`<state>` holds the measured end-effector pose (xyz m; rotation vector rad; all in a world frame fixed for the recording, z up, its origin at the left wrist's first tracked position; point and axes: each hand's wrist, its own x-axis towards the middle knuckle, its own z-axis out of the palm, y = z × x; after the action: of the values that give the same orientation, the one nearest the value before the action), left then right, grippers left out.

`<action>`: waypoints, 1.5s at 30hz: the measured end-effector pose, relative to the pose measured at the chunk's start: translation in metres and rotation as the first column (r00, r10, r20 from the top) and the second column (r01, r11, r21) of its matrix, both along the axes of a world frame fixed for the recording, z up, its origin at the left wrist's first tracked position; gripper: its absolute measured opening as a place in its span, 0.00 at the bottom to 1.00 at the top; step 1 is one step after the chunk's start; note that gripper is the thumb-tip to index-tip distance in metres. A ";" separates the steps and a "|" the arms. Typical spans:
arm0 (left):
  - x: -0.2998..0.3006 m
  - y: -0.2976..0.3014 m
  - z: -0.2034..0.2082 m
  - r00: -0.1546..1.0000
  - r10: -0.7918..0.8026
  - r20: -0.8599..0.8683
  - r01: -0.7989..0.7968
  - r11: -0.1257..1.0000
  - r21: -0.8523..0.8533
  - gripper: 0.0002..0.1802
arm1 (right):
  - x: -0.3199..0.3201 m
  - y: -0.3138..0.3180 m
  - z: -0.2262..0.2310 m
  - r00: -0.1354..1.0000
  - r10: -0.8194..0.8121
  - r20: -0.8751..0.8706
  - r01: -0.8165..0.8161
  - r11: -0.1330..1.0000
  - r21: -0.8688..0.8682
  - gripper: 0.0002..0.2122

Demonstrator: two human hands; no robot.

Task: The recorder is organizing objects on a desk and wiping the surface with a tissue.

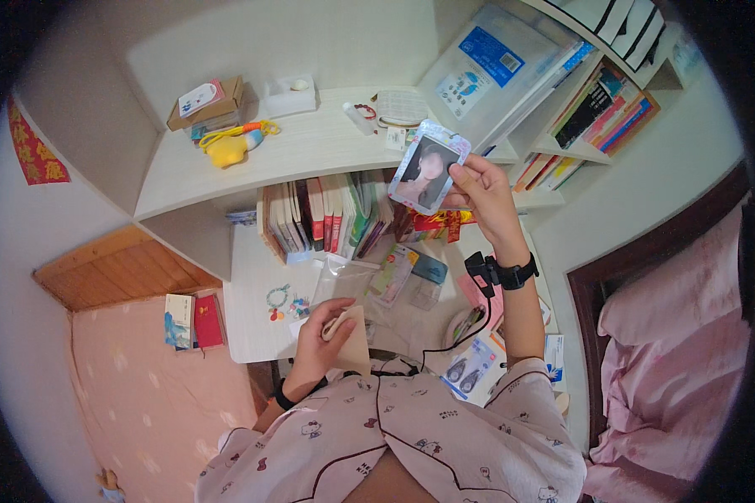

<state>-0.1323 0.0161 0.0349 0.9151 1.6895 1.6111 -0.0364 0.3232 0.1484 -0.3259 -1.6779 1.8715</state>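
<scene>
Pale, smooth shelves (310,141) and a white desk (252,331) fill this corner of the room. Up high, the right hand (484,195) has its thumb and fingers pressed together on the side of a flat picture card (429,168). It is a shiny rectangle with round corners, a light speckled edge and a dark photo inside, and it is held up in front of the shelf. Down low, the left hand (317,339) has its fingers curled in, with the thumb pressing on a thin, tan, papery piece (354,337) with straight edges. It hangs over the front of the desk.

Near the left hand lie a see-through, crinkly plastic bag (341,281) and a round bracelet of little beads (278,295). Behind the bag stands a tight row of books (323,220). On the shelf above sit a soft-looking yellow pouch (229,151) with a cord, a brown cardboard box (221,101), a white box (291,99) and a big, clear plastic folder (453,67) leaning back.

Off to the left, a red book (209,320) lies on a peach bed cover (159,402). To the right hangs a pink, wrinkly curtain (667,369).
</scene>
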 end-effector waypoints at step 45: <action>0.011 0.001 -0.010 0.994 -0.029 -0.108 0.033 0.999 0.041 0.16 | 0.052 0.025 0.008 0.990 -0.125 0.066 0.116 0.986 0.123 0.15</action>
<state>-0.1208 0.0169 0.0253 1.0611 1.7097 1.6089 0.0158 0.3480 0.1569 -0.4418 -1.7690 1.6824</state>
